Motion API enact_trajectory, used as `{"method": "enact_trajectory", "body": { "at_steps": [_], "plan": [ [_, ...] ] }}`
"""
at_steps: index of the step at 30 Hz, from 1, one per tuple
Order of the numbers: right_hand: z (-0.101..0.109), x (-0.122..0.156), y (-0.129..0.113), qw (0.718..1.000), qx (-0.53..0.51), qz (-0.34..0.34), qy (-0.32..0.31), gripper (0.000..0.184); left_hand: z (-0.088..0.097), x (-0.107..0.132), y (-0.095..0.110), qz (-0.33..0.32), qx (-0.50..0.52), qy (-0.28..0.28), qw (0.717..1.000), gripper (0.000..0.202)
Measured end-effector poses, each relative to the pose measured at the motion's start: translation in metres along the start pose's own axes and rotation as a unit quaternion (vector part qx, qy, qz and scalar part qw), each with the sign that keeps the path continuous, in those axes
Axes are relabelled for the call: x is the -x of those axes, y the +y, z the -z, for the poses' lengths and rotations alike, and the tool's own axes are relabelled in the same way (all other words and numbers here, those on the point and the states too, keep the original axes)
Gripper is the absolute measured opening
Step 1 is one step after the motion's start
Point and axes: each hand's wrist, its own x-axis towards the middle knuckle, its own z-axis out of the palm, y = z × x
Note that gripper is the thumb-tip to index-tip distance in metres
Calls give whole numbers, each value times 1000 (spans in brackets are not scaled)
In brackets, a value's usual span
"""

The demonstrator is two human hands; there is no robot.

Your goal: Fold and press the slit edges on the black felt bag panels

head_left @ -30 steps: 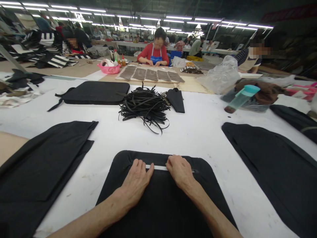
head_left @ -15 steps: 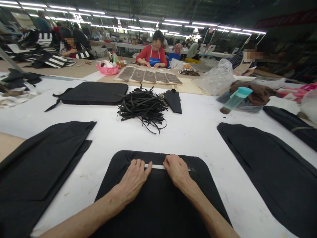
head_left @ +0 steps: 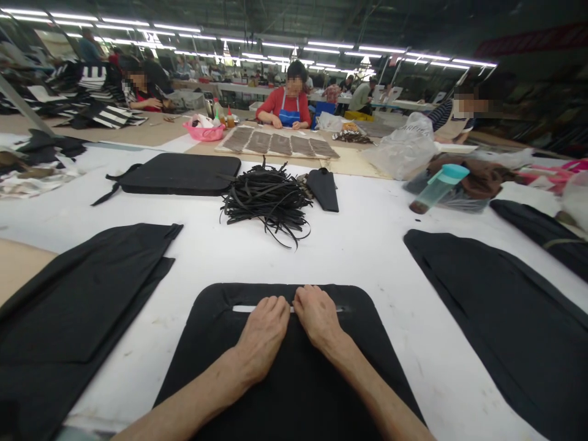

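Observation:
A black fabric-covered panel (head_left: 285, 380) with rounded far corners lies in front of me. Near its far edge runs a narrow white band (head_left: 242, 309); whether it is a strip or a slot I cannot tell. My left hand (head_left: 266, 334) is closed, its fingers curled onto the fabric at the middle of the band. Close beside it, almost touching, my right hand (head_left: 316, 315) is also closed, with fingertips bent over the fabric between band and far edge. The fingertips of both hands are partly hidden.
Black fabric pieces lie left (head_left: 87, 294) and right (head_left: 496, 306) on the white table (head_left: 358, 245). Beyond are a pile of black strips (head_left: 269, 199), another black panel (head_left: 179, 173) and a teal-lidded bottle (head_left: 438, 187). A person in red (head_left: 287, 107) works across the table.
My left hand has slid right along the white band and my right hand slightly left, so they are now close together. More of the band's left end shows.

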Motion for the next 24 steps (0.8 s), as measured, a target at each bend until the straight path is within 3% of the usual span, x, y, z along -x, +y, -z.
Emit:
{"method": "enact_trajectory", "body": {
  "at_steps": [4,8,11,14,19,24],
  "plan": [
    [0,5,10,999,-24,36,1,9,-11,-6,6,-13,45,-12,999,37],
    [-1,13,31,994,-48,87,42,36,-15,-1,5,-6,41,-8,999,46],
    [-2,19,53,992,-24,105,62,28,-18,1,7,-1,25,-3,1000,50],
    [0,25,72,993,0,106,59,10,-22,1,10,3,11,5,1000,51],
    [2,30,88,994,-4,89,68,14,-29,0,14,-14,-43,34,998,50],
    [9,26,84,998,-29,51,35,15,-21,-3,19,-8,-91,30,995,45]
  ]
}}
